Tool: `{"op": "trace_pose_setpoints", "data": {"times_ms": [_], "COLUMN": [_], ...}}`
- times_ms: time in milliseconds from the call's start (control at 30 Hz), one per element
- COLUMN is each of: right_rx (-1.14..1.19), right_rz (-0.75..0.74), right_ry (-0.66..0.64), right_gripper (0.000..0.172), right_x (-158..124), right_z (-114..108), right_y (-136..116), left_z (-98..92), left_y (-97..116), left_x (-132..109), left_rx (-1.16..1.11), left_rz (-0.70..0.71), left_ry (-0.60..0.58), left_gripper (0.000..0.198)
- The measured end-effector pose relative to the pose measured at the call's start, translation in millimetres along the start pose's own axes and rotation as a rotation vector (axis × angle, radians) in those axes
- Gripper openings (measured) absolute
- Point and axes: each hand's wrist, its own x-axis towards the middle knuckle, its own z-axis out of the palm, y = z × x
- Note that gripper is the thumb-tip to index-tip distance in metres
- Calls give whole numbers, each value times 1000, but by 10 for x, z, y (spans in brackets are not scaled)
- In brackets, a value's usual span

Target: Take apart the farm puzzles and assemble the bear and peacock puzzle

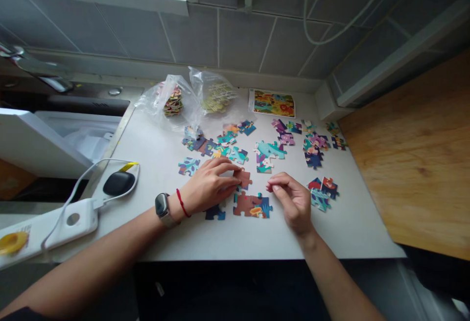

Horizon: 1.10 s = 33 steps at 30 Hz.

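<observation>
My left hand (215, 184), with a watch and a red string at the wrist, has its thumb and fingertips on the left edge of a brown puzzle piece (244, 179). That piece lies just above a joined brown-and-blue section (251, 205) with an orange mushroom shape. Part of a dark blue piece (216, 212) shows under the left palm. My right hand (292, 198) hovers right of the section, thumb and fingers curled together, with nothing visible in them. Farther back lie a teal joined section (270, 152) and a blue leaf-patterned piece (189, 166).
Two clear plastic bags (176, 101) of pieces and a picture card (273, 103) lie at the back. More joined pieces (316, 147) are on the right. A power strip (79, 220), cable and black device (119, 182) occupy the left. A wooden board (414, 154) borders the right.
</observation>
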Motion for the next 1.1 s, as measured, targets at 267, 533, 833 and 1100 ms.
{"op": "trace_pose_setpoints", "data": {"times_ms": [267,533,833,1100], "right_rx": [-53,-71,-60,-98], "right_rz": [-14,-16,-5,-21], "right_ry": [-35,-43,-46,-48], "right_gripper": [15,16,15,15], "right_x": [5,-4,-11,-18], "right_z": [34,41,29,36], "right_y": [-21,-10,4,40], "left_z": [7,-7,-60,-83], "left_y": [-39,-30,-36,-32], "left_x": [-39,-18,36,62], "left_rx": [-5,-53,-121,-156], "left_rz": [6,-16,-29,-29], "left_ry": [-30,-25,-2,9], "left_gripper": [20,22,23,21]}}
